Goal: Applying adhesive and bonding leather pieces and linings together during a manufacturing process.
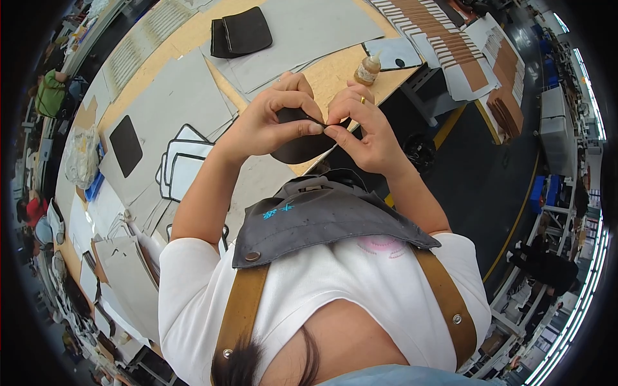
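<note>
Both hands meet over the near edge of the work table, pinching the edge of a black flat piece (301, 144), perhaps leather or fabric. My left hand (278, 116) grips it between thumb and forefinger. Close against it, my right hand (362, 125), with a ring on one finger, pinches the same edge. The piece hangs down below my fingers and is partly hidden by my left hand. A small bottle of amber liquid (367, 69) with a pointed tip stands just beyond my right hand. Farther off lie stacked black panels (242, 32).
White pieces with black borders (183, 168) and a dark rounded panel (125, 146) lie at left on grey sheets (174, 90). A plastic bag (82, 157) sits at the far left. Rows of brown and white strips (444, 38) are at the far right, past the table's edge.
</note>
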Available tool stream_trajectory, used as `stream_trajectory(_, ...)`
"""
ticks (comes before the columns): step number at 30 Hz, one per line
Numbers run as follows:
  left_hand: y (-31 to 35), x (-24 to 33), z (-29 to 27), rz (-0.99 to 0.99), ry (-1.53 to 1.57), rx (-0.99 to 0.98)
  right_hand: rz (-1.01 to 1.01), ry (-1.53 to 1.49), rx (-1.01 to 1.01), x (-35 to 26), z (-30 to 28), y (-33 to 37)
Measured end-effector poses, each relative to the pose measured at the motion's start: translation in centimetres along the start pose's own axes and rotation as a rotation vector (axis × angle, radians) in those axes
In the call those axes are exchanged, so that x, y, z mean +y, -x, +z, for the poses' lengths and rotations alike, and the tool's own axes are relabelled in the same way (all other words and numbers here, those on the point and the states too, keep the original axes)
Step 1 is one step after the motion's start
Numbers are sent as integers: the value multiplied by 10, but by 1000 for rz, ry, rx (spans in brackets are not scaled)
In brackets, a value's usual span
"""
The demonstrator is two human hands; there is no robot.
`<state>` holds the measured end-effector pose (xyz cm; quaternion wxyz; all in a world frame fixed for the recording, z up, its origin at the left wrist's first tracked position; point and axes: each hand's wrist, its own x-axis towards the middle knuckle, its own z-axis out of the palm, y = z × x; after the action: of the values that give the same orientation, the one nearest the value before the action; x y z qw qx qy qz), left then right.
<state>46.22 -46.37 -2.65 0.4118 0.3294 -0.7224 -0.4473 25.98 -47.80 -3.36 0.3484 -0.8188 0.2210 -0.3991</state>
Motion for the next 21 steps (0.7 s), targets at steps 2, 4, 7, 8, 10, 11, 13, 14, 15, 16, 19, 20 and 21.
stream_trajectory(2,0,-2,1,5,13,-7,-24,44,21,-3,1,2)
stream_trajectory(4,3,-3,2,9,26,-14,-49,91,21,-8,3,4)
stream_trajectory(7,8,-4,2,-27,49,-22,21,141,-51,-9,-2,6)
stream_trajectory(8,8,-5,1,-20,35,-31,24,147,-44,-8,-4,8)
stream_trajectory(10,8,-5,-3,-7,27,-58,97,68,-83,-5,-6,14)
stream_trajectory(11,5,-4,-2,28,-10,-76,113,94,-57,-4,-7,16)
stream_trajectory(13,-1,-5,-1,92,-96,-122,61,61,5,-4,-6,19)
stream_trajectory(14,-8,-11,1,139,-131,-172,9,78,85,0,-4,25)
stream_trajectory(15,-16,-11,6,125,-180,-234,-40,131,185,0,-4,31)
stream_trajectory(16,-24,-13,14,129,-162,-253,-45,121,181,-2,-11,39)
stream_trajectory(19,-42,-8,37,220,-194,-370,-46,229,278,0,-13,67)
stream_trajectory(20,-46,-8,47,184,-114,-411,-2,317,272,-4,-14,75)
stream_trajectory(21,-49,-8,57,125,-42,-441,48,383,251,-8,-16,85)
